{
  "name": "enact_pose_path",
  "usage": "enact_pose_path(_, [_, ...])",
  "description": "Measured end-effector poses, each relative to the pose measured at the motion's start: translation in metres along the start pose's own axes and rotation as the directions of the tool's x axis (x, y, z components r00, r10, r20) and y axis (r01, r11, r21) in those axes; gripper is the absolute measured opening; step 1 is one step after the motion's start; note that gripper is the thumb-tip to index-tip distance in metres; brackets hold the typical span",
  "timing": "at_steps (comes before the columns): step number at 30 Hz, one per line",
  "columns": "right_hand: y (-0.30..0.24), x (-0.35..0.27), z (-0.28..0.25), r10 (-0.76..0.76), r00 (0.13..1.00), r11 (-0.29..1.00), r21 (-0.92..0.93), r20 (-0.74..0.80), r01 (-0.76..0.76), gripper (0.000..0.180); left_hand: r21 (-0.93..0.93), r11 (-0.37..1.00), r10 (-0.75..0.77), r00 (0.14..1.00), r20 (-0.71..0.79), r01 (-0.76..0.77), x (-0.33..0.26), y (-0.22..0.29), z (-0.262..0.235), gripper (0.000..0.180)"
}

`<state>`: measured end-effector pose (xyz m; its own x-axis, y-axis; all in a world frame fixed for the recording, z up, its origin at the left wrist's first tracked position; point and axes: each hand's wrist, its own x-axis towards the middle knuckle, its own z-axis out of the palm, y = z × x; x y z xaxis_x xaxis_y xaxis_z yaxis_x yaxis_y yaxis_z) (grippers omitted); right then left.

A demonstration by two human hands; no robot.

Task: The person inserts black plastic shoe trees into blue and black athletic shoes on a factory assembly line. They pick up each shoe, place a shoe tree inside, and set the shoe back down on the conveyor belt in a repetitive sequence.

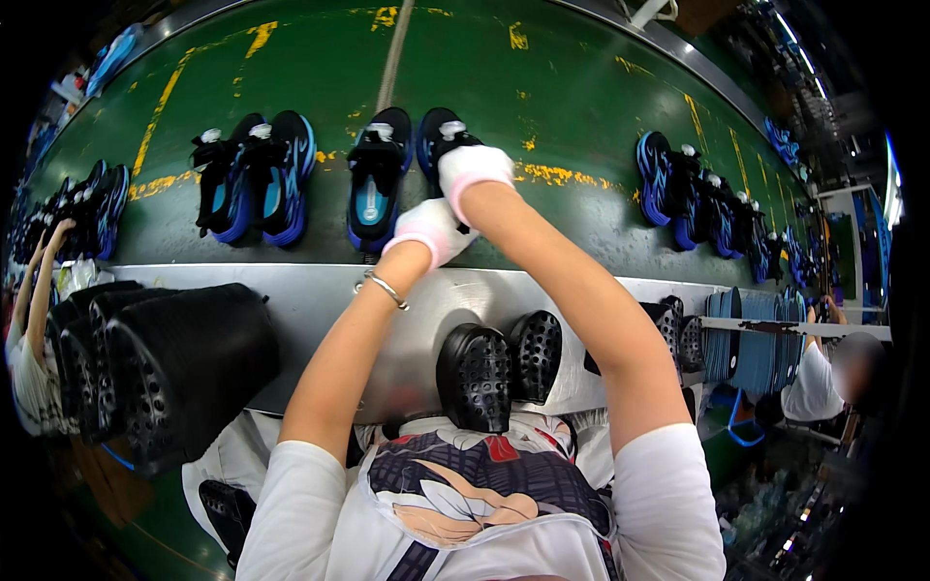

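Black shoe (pixel 433 147): on green counter (pixel 572 107). Right hand (pixel 477 172), gloved: over black shoe; grip cannot be told. Left hand (pixel 436 229), gloved: at black shoe's near end; fingers hidden, grip indeterminable. Companion shoe (pixel 376 174): immediately left of black shoe.

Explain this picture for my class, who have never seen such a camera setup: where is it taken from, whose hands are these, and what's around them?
There is no machine doing the handling here. A wide fisheye camera on a person's head looks down, so straight edges bend. The left hand and right hand, in white gloves with pink cuffs, are at a black-and-blue lace-up shoe; their fingers are mostly hidden, so the exact grip is unclear. More shoes stand left and right on the green surface with worn yellow lines. Nearer the body, two glossy black shoe-shaped pieces with dimpled faces rest at the silver metal ledge.
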<state>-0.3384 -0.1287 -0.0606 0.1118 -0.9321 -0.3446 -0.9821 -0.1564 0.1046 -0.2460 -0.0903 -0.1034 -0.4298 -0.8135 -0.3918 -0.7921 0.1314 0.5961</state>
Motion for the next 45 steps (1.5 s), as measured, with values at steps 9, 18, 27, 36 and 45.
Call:
enact_pose_path(9, [-0.002,0.024,0.009,-0.006,0.999,0.994,0.108,0.045,0.002,0.039,0.065,0.998,-0.022,1.0,0.006,0.022,0.011,-0.01,0.003,0.041])
enact_pose_path(18, [0.005,0.015,0.002,-0.082,0.995,0.995,0.053,0.049,0.079,0.029,0.177,0.984,-0.05,0.991,0.122,0.028,0.013,0.004,-0.006,0.045])
enact_pose_path(27, [0.032,-0.006,0.001,-0.031,0.999,0.964,0.264,-0.042,0.041,0.029,0.06,0.998,-0.005,0.999,0.045,0.002,0.015,-0.009,0.005,0.045])
enact_pose_path(36, [0.251,-0.097,0.001,0.519,0.848,0.838,0.258,-0.102,-0.482,0.041,-0.054,0.997,0.052,0.997,0.055,-0.049,0.004,-0.011,-0.001,0.034])
enact_pose_path(45, [0.385,-0.108,0.066,0.775,0.622,0.577,0.281,0.107,-0.767,0.063,-0.13,0.991,0.032,0.999,0.028,-0.028,0.003,-0.003,-0.004,0.044])
